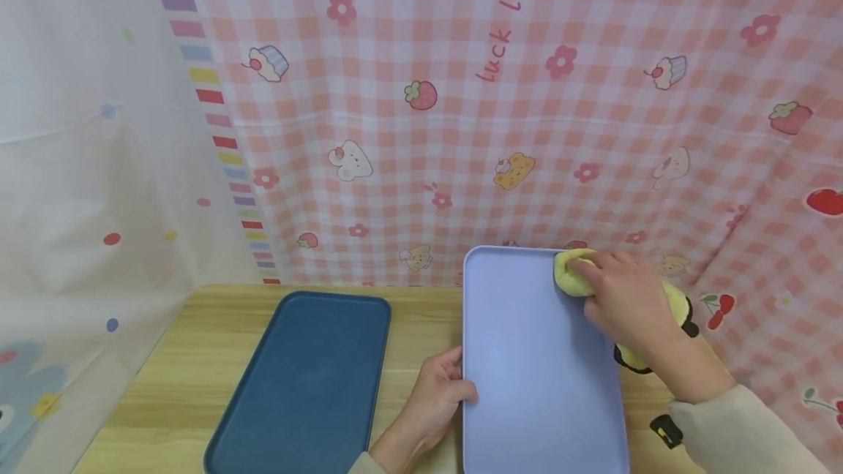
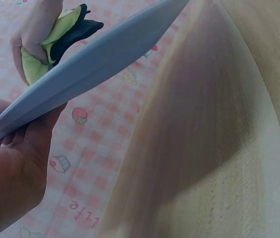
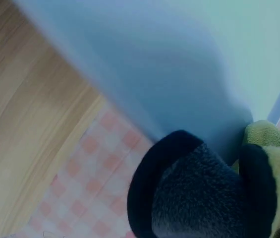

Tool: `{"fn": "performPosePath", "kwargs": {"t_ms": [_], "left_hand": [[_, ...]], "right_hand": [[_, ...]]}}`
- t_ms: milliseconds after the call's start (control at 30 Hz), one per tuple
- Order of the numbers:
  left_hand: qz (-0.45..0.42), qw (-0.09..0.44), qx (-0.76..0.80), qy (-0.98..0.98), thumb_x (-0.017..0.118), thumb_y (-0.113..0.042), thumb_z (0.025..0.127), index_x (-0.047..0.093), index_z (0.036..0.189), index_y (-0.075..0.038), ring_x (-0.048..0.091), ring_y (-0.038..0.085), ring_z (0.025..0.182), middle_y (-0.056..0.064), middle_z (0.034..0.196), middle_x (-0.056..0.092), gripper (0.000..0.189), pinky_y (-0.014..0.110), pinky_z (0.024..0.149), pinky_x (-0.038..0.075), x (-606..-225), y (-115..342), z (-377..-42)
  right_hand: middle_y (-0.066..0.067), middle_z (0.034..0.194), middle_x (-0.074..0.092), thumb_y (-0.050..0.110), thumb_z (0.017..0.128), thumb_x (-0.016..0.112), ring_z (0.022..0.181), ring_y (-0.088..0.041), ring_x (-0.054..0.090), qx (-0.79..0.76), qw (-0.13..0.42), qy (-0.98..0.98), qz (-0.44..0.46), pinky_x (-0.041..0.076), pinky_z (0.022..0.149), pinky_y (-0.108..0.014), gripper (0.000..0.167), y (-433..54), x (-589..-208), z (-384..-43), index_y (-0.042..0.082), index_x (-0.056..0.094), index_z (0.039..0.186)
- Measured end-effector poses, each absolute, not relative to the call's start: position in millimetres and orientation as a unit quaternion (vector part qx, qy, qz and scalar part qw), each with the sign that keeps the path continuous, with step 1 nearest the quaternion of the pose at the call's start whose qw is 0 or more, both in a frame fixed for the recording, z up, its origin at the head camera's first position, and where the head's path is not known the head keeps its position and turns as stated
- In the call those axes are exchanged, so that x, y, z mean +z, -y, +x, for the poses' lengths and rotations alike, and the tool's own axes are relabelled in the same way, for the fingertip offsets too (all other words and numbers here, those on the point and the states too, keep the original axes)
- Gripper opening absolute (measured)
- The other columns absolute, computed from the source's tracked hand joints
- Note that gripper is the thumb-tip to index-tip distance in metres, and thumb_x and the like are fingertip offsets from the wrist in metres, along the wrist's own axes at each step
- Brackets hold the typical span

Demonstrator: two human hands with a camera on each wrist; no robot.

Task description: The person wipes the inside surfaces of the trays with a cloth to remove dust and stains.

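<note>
A lavender tray is held up off the table, tilted. My left hand grips its left edge, thumb on the face and fingers behind, as the left wrist view of the tray also shows. In my right hand is a yellow cloth with dark trim, pressed on the tray's upper right corner. Part of the cloth hangs below that hand. The right wrist view has the cloth's dark grey side close up, against the tray's face.
A dark blue tray lies on the wooden table at the left. Behind the table hangs a pink checked curtain, which continues on the right side. A white curtain with coloured dots hangs at the left.
</note>
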State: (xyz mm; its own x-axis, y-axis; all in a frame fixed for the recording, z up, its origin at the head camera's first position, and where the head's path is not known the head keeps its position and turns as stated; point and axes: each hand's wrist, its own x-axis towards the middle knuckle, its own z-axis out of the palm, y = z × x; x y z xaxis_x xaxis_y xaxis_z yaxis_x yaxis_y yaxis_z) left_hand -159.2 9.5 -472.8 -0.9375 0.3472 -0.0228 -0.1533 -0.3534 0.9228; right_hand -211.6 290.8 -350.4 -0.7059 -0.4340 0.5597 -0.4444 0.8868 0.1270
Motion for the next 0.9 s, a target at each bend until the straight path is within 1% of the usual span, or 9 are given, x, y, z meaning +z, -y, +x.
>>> {"fn": "performPosePath", "kwargs": {"t_ms": [167,233,400,567,633,800,900], "left_hand": [[0.087,0.148,0.818,-0.549,0.053,0.018,0.065,0.063,0.137,0.006,0.072,0.024,0.101,0.023,0.113,0.075,0.073,0.032,0.084,0.058,-472.2,-9.1,-159.1],[0.086,0.146,0.820,-0.547,0.053,0.018,0.065,0.064,0.136,0.007,0.072,0.023,0.099,0.023,0.111,0.075,0.073,0.032,0.083,0.057,-472.2,-9.1,-159.2],[0.087,0.144,0.822,-0.544,0.053,0.018,0.065,0.064,0.135,0.007,0.072,0.023,0.100,0.022,0.112,0.075,0.072,0.031,0.083,0.057,-472.3,-8.4,-159.0],[0.088,0.145,0.822,-0.544,0.053,0.018,0.065,0.064,0.135,0.007,0.072,0.022,0.099,0.022,0.112,0.075,0.072,0.031,0.083,0.057,-472.4,-8.3,-159.4],[0.088,0.146,0.821,-0.545,0.053,0.018,0.065,0.064,0.136,0.007,0.072,0.022,0.099,0.022,0.112,0.075,0.073,0.031,0.083,0.057,-472.2,-8.3,-159.9],[0.089,0.143,0.819,-0.548,0.053,0.018,0.064,0.062,0.138,0.007,0.072,0.021,0.099,0.022,0.112,0.075,0.075,0.030,0.083,0.057,-472.2,-7.8,-161.1],[0.091,0.140,0.819,-0.549,0.052,0.017,0.063,0.062,0.137,0.008,0.071,0.020,0.099,0.022,0.113,0.075,0.075,0.030,0.083,0.057,-472.4,-7.1,-161.6]], "right_hand": [[-0.022,0.114,0.073,-0.005,0.067,0.059,0.099,-0.046,0.067,0.032,0.311,0.912,0.265,0.054,0.077,-0.059,0.051,-279.6,-351.0,-213.7,0.003,0.075,0.115],[-0.021,0.115,0.073,-0.006,0.067,0.059,0.100,-0.046,0.066,0.033,0.312,0.909,0.274,0.054,0.078,-0.059,0.053,-275.1,-351.0,-214.8,0.004,0.075,0.116],[-0.018,0.116,0.072,-0.006,0.067,0.059,0.104,-0.044,0.066,0.019,0.312,0.902,0.296,0.053,0.079,-0.061,0.054,-262.4,-351.7,-217.7,0.005,0.075,0.117],[-0.018,0.114,0.073,-0.007,0.066,0.059,0.097,-0.041,0.066,0.010,0.320,0.891,0.322,0.054,0.073,-0.056,0.054,-250.6,-353.8,-221.1,0.006,0.076,0.115],[-0.017,0.114,0.073,-0.007,0.066,0.060,0.095,-0.039,0.066,0.007,0.316,0.890,0.328,0.054,0.074,-0.056,0.054,-246.3,-354.2,-222.6,0.007,0.077,0.115],[-0.017,0.117,0.072,-0.009,0.067,0.062,0.097,-0.039,0.066,0.003,0.300,0.894,0.334,0.054,0.083,-0.056,0.054,-235.7,-353.0,-226.3,0.008,0.077,0.116],[-0.017,0.118,0.072,-0.009,0.069,0.065,0.098,-0.039,0.066,0.000,0.292,0.893,0.341,0.054,0.084,-0.055,0.052,-229.2,-351.4,-228.1,0.008,0.077,0.116]]}}
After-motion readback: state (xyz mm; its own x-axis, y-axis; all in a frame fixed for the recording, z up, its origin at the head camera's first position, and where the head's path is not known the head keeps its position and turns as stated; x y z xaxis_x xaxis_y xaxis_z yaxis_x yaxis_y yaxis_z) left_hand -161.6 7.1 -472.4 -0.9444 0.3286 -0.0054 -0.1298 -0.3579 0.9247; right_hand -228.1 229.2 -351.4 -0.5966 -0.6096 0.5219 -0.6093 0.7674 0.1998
